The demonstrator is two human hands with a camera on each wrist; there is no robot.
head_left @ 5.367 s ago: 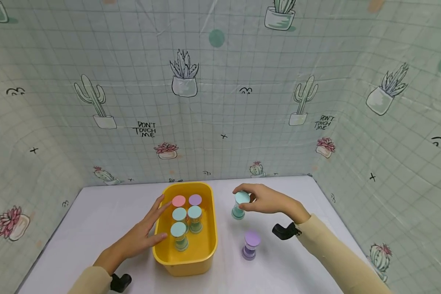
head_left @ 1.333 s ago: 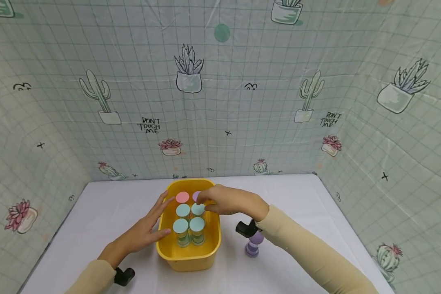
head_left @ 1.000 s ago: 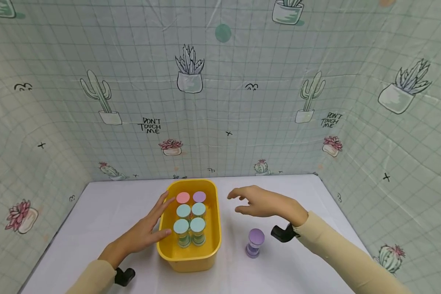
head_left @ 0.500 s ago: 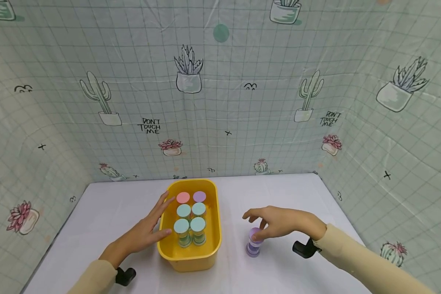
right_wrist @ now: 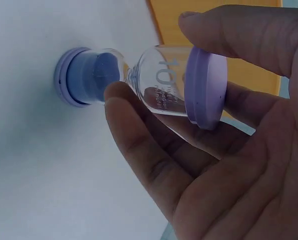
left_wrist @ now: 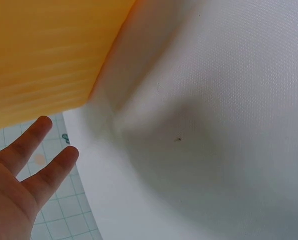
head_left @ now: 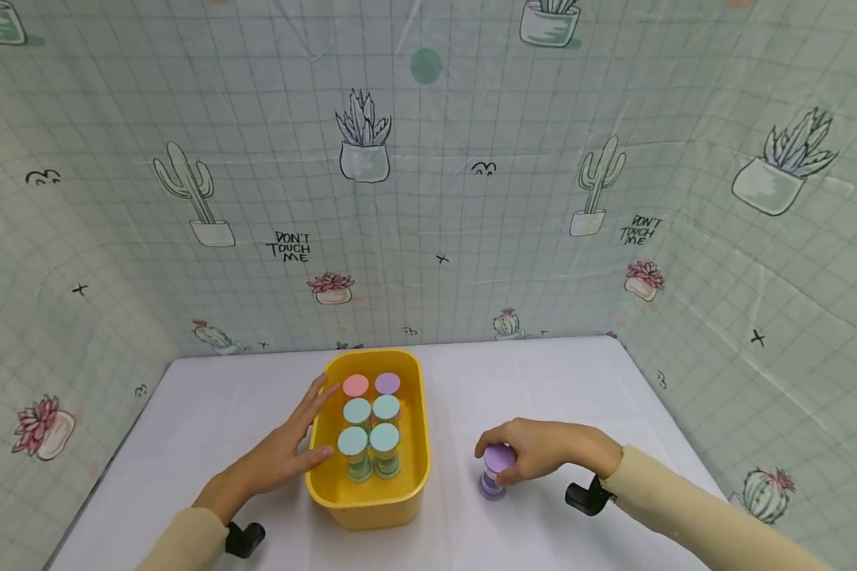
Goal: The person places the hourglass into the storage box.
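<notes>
A purple hourglass (head_left: pixel 499 458) stands upright on the table, right of the yellow tub (head_left: pixel 374 515). My right hand (head_left: pixel 539 450) holds its upper part, the fingers curled round the glass and the thumb by the cap. In the right wrist view the hourglass (right_wrist: pixel 206 87) has "10" printed on its clear upper bulb and purple sand in the lower one. My left hand (head_left: pixel 274 456) lies along the tub's left rim with fingers spread. Inside the tub stand several teal hourglasses (head_left: pixel 385 438), a pink-capped one (head_left: pixel 355 386) and a purple-capped one (head_left: pixel 387 384).
The tub stands on a white table (head_left: pixel 557 381) left of the purple hourglass. A grid-patterned cloth (head_left: pixel 436 198) with cactus drawings hangs behind the table and along both sides. In the left wrist view the tub's outer wall (left_wrist: pixel 49 55) fills the upper left.
My right hand has put a teal hourglass into the tub's front right, let go, moved right and toward me, and taken hold of the purple hourglass. My left hand has stayed at the tub.
</notes>
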